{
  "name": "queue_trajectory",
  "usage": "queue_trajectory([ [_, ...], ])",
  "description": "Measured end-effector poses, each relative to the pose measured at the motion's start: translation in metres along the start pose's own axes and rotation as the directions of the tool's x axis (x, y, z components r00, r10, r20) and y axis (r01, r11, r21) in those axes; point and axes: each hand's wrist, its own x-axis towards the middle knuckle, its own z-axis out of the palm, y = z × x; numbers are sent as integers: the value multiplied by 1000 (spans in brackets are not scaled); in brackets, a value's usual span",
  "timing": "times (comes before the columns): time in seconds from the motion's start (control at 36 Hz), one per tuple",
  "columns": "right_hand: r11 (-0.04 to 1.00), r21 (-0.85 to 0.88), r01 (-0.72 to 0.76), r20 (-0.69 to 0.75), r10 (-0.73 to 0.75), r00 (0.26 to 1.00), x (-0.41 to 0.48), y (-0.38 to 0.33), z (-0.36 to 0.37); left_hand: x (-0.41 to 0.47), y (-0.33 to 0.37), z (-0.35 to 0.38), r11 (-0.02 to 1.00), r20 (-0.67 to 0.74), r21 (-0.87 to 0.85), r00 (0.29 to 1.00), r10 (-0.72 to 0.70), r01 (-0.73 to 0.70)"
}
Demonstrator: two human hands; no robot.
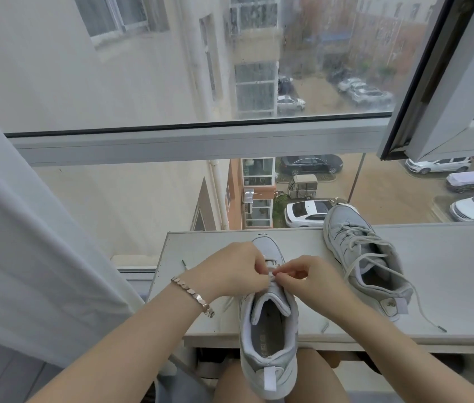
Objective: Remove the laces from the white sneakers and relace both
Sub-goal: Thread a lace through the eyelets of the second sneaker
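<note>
A white sneaker lies in front of me, toe on the white table, heel hanging over its front edge above my knees. My left hand and my right hand meet over its upper eyelets, each pinching the white lace between thumb and fingertips. Loose lace ends trail out on both sides of the shoe, one tip at the left. The second white sneaker lies on the table to the right, still laced, with a long lace end trailing toward the table's front edge.
A large window stands right behind the table, with an opened sash at the upper right. A pale curtain hangs at the left. A bracelet is on my left wrist.
</note>
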Motion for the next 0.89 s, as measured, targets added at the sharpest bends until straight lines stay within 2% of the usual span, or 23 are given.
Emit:
queue_trajectory([
  [0.14, 1000, 24, -1, -21, 2, 1000, -1, 0, 3, -8, -3, 7, 999, -112, 34, 993, 24, -20],
  [0.22, 1000, 9, 13, -34, -13, 999, 0, -2, 4, -12, -1, 17, 997, -196, -75, 980, -15, 1],
  [0.31, 1000, 5, 22, -30, -22, 999, -1, -1, 4, -13, 1, 25, 994, -271, -110, 961, -57, 28],
  [0.56, 991, -96, 92, 79, -84, 993, 0, -6, -5, -13, 0, 36, 952, -333, -302, 932, -145, 40],
  [0.69, 971, -234, 49, 164, -11, 986, 11, -18, -8, -16, -1, 45, 930, -398, -367, 900, -179, 23],
  [0.89, 946, -316, -77, 191, 143, 971, 24, -31, -8, -18, -1, 46, 913, -430, -407, 877, -216, 26],
])
